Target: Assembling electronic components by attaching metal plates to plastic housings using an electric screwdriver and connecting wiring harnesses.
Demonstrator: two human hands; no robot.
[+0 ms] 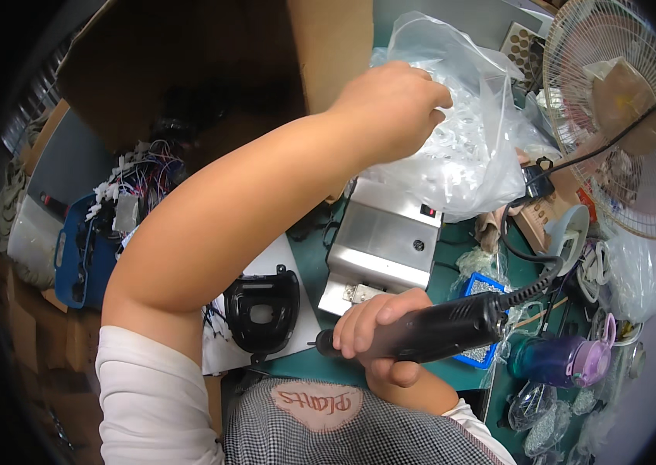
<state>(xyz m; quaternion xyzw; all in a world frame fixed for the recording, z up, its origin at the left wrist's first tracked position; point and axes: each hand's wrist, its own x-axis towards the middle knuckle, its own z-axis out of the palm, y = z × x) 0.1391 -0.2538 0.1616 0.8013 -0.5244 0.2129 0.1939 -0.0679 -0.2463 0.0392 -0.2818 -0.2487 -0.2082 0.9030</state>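
Note:
A black corded electric screwdriver (444, 329) lies level in my right hand (378, 325), fingers wrapped around its body and its tip pointing left. My left arm stretches across to a clear plastic bag (483, 147) full of small transparent pieces. Over the bag's near-left side, my left hand (390, 112) has its fingers curled in toward the thumb; whatever they hold is hidden. Below the left forearm, a black curved plastic housing (264, 310) with an opening in its middle rests on a white sheet (297, 341). Behind the screwdriver stands a silver metal box-shaped machine (382, 232) with a red switch.
Small metal parts fill a blue tray (486, 285) by the screwdriver's cord. To the right are a purple-and-teal bottle (560, 360), small bags and a caged fan (622, 116). A large cardboard box (336, 46) stands behind my left arm; a blue bin (72, 263) with wired parts is left.

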